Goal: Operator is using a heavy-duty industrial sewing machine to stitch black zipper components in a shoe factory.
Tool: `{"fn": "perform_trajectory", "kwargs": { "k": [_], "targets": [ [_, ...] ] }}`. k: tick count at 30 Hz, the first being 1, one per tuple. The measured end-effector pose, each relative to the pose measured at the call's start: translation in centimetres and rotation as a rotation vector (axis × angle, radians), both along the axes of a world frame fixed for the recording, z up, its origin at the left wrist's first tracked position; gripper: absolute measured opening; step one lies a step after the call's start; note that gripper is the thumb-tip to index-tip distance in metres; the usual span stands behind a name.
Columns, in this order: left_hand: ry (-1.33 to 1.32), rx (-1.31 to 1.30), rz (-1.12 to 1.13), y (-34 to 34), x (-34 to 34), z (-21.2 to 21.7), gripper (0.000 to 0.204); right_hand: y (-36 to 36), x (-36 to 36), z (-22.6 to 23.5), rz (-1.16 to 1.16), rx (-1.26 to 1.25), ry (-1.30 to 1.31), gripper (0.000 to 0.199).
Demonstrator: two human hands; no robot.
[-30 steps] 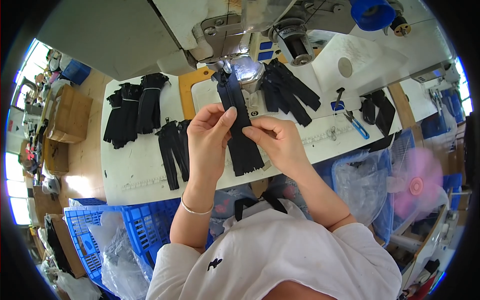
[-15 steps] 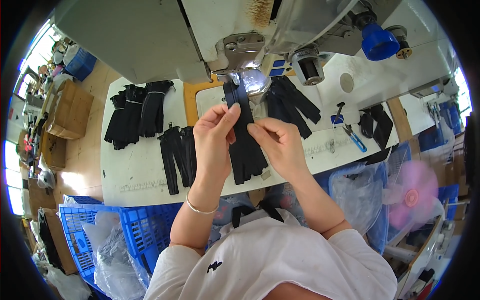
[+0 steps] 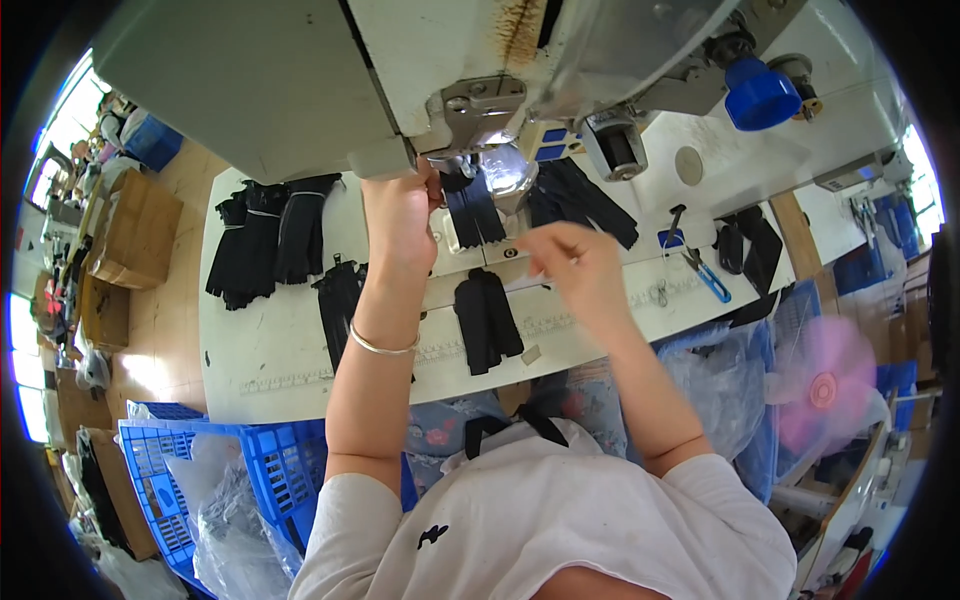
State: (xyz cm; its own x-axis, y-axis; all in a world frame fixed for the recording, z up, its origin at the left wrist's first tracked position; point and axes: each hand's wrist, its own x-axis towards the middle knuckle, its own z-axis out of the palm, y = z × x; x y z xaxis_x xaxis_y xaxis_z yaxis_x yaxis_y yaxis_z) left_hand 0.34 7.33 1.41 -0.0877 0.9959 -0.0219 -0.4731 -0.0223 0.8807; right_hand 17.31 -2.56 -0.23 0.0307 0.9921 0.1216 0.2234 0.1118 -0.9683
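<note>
Two curled hands [image 3: 398, 220] [image 3: 582, 265], one sewing machine [image 3: 430, 50], black zippers [image 3: 475, 212]

Gap left of front strips [image 3: 488, 322]; machine head [image 3: 430, 60] blocks above (clearance beneath unclear).

Workplace: a sewing workshop
Machine: large grey-and-white metal sewing machine [image 3: 420, 70] over a white worktable [image 3: 275, 355]
Laid out: tied bundles of black fabric zippers [image 3: 302, 235], blue-handled metal snips [image 3: 711, 278]
Surroundings: blue plastic lattice crate [image 3: 290, 470], brown cardboard box [image 3: 140, 228]
</note>
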Motion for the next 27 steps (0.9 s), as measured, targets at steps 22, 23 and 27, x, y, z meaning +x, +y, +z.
{"fn": "perform_trajectory", "kwargs": {
  "k": [22, 23, 27],
  "targets": [
    [1.167, 0.323, 0.248, -12.9, -4.1, -4.4, 0.017, 3.0, 7.0, 0.0, -0.399, 0.144, -0.229, 0.024],
    [1.037, 0.373, 0.042, -13.1, -2.8, -4.0, 0.017, 1.7, 6.3, 0.3, -0.322, 0.173, -0.141, 0.027],
    [0.252, 0.141, -0.467, -14.7, 2.1, -4.7, 0.027, -5.2, 2.4, -0.3, -0.142, 0.051, 0.038, 0.026]
  ]
}}
